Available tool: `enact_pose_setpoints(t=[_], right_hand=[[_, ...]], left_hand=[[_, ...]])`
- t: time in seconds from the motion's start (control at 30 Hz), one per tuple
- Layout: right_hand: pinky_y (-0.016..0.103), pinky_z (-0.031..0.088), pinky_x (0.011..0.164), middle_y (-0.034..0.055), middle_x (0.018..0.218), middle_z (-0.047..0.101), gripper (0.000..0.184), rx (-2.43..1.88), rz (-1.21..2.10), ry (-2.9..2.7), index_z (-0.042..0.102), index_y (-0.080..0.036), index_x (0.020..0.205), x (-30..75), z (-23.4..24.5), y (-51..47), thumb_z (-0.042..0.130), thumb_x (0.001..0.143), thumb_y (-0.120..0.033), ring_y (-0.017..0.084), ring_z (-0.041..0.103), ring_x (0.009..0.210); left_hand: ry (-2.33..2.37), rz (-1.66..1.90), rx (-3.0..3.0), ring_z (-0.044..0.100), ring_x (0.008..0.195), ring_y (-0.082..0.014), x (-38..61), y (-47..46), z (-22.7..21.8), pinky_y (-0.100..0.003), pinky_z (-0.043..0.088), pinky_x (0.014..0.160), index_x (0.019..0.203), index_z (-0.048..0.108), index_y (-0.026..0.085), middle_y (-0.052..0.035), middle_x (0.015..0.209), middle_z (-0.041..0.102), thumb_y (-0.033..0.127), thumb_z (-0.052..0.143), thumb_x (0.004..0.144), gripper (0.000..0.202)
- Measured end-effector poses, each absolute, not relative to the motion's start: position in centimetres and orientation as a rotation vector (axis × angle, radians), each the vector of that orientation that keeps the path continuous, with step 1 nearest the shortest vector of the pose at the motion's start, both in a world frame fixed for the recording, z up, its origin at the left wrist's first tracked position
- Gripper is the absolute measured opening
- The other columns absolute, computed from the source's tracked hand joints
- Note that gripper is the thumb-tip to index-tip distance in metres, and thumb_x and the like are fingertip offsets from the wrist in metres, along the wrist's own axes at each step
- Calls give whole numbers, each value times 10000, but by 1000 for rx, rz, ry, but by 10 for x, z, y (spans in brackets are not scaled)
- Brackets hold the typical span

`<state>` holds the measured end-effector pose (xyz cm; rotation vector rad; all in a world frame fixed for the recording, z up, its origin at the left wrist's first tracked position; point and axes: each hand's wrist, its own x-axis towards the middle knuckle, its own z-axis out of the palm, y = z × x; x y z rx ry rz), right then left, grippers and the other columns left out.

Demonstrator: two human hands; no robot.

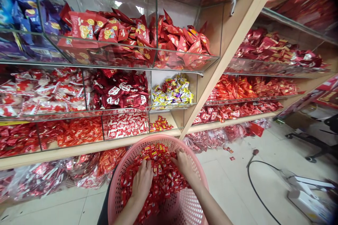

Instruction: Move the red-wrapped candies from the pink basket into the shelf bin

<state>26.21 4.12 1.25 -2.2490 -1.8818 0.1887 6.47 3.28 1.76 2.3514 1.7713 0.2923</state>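
A pink perforated plastic basket [116, 190] stands below the shelves, tilted toward me. Small red-wrapped candies [161, 175] are heaped in it, some with yellow marks. On the left part of the heap rests my left hand [143, 178], its fingers stretched forward and their tips partly sunk among the candies. Over the right part, near the basket wall, my right hand [184, 163] touches the candies with thumb and fingers apart. Neither palm shows, so anything under the hands is hidden. Just beyond the basket, a shelf compartment holds a small pile of red and yellow candies [161, 123].
Glass-fronted shelves hold red snack packets [87, 26], dark red packets [121, 91] and yellow-white candies [174, 91]. A wooden upright [224, 63] divides them. Plastic bags of candy [39, 179] lie underneath. A black cable [250, 182] and a white device [308, 197] lie on the tiled floor.
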Motion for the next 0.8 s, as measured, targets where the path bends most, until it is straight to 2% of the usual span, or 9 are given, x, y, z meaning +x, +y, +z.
enact_pose_setpoints(t=[0.17, 0.3, 0.53, 0.6, 0.8], right_hand=[[282, 427, 704, 149, 1028, 621, 242, -2257, 179, -1882, 564, -124, 1039, 262, 10, 39, 540, 812, -206, 217, 615, 873], [269, 416, 677, 146, 1028, 623, 245, -2267, 221, -1865, 561, -123, 1052, 261, 11, 38, 519, 822, -197, 209, 617, 858], [284, 418, 670, 131, 990, 631, 257, -2186, 236, -1737, 578, -152, 1031, 270, 28, 22, 456, 865, -307, 229, 623, 847], [287, 426, 684, 114, 981, 628, 267, -2093, 264, -1639, 582, -169, 1027, 273, 34, 9, 423, 876, -322, 212, 618, 814], [298, 452, 682, 92, 982, 629, 324, -1941, 507, -1372, 575, -201, 1066, 265, 32, -51, 399, 883, -403, 200, 600, 769]], left_hand=[[1741, 338, 2355, 643, 941, -236, 64, 35, 18, -300, 538, 711, 1166, 555, 122, -159, 1178, 577, 197, 303, 900, 374], [1712, 414, 2374, 642, 879, -196, 65, 40, 24, -267, 519, 677, 1141, 561, 154, -109, 1073, 606, 232, 318, 906, 347], [1429, 530, 2498, 591, 770, -142, 86, 32, 21, -243, 483, 708, 776, 618, 195, -30, 822, 575, 129, 348, 884, 299], [1399, 534, 2506, 587, 782, -139, 88, 29, 16, -248, 482, 738, 806, 621, 205, -24, 837, 581, 105, 353, 879, 295], [1427, 775, 2443, 560, 942, -189, 50, 22, 12, -334, 459, 861, 1088, 559, 189, -67, 999, 584, 170, 343, 908, 282]])
